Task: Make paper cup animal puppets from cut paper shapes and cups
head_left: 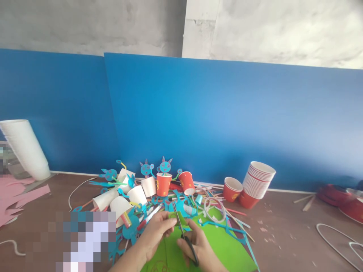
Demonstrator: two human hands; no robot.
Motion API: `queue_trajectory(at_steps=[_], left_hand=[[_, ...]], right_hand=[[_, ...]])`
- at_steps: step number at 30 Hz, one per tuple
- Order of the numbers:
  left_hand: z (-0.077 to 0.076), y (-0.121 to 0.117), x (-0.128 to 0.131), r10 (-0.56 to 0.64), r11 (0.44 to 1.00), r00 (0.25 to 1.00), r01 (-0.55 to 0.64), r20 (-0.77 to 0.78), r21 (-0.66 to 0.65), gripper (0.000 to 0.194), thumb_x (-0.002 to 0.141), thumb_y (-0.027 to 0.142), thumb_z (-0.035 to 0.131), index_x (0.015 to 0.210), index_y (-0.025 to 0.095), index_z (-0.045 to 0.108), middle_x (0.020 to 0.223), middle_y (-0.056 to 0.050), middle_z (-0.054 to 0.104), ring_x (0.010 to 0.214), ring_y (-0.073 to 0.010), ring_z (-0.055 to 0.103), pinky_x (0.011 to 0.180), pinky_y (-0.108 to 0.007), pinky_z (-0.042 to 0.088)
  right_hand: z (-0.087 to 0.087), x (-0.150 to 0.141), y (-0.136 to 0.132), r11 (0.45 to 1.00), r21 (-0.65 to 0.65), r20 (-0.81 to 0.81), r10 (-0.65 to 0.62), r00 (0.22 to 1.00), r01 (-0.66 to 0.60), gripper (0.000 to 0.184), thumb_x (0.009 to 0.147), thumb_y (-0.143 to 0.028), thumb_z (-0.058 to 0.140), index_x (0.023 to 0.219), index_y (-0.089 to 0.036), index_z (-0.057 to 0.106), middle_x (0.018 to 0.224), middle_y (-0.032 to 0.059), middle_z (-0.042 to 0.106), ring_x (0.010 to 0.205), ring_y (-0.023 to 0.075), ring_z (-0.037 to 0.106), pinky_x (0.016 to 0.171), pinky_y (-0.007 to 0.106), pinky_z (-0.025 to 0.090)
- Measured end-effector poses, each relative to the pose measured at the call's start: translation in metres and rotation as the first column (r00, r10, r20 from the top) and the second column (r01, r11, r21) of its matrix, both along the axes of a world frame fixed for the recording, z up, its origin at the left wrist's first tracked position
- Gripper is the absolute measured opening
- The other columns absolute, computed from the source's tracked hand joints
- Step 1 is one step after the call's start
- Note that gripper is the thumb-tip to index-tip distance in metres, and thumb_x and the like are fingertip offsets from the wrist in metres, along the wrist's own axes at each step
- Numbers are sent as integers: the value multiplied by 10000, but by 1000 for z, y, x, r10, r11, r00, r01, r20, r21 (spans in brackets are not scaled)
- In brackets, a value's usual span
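Note:
My left hand (pixel 157 228) pinches a small piece of green paper (pixel 179 218) between thumb and fingers. In my right hand (pixel 195 243) is a pair of scissors (pixel 183 228) with dark handles, its blades pointing away from me and lying against the green piece. Whether the blades are parted is hard to make out. Below both hands lies a large green paper sheet (pixel 227 245), with reddish curved lines drawn near its front edge. Blue paper scraps (pixel 181 202) and felt-tip markers (pixel 149 218) lie just beyond my hands.
Paper cups with blue paper animal heads (pixel 165 166) stand at the back, near tipped white cups (pixel 120 206). To the right rise stacked cups (pixel 258 181) and a single red cup (pixel 232 189). Pink paper (pixel 19 198) and a leaning white cup stack (pixel 27 149) are left. A blue panel (pixel 212 121) closes the back.

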State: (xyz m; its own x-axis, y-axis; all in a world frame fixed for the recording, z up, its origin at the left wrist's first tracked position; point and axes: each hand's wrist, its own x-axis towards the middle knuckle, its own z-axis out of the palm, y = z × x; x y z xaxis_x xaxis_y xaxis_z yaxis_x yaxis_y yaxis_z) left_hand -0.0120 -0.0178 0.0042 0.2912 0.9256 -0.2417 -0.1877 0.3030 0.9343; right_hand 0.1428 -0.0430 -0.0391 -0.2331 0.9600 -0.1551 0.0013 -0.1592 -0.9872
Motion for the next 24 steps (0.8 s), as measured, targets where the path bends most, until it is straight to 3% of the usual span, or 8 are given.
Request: queue_trajectory(at_steps=[6,9,14,24], left_hand=[[-1,-2,3,21,1000,1000,-21,13,-4,273,592,382,726,638,168,562,542,58,510,540,-94,412,564,-234,291],[-1,-2,3,13,1000,1000,-14,23,8,281,595,387,727,621,171,548,536,58,510,534,-92,407,557,-234,288],[-1,-2,3,6,1000,999,-6,32,-1,297,581,385,739,604,173,533,529,60,500,529,-89,397,550,-233,279],[3,-4,3,-6,1000,999,7,46,-14,264,587,367,726,616,169,553,551,49,506,532,-90,404,560,-238,284]], right_hand=[[-8,-1,-1,1000,18,-58,-16,998,17,786,581,-586,782,1149,-185,416,535,-119,459,392,58,425,372,176,313],[-11,0,-1,999,36,-32,-14,999,15,738,597,-584,775,1124,-182,449,535,-115,455,394,54,412,367,171,308],[-7,0,-1,999,41,-10,2,1000,-2,704,612,-616,751,1086,-180,467,538,-108,452,396,59,418,351,168,328],[-3,0,-2,998,51,-16,24,1000,-23,803,599,-665,731,1146,-180,399,521,-120,437,399,61,408,367,175,321]])
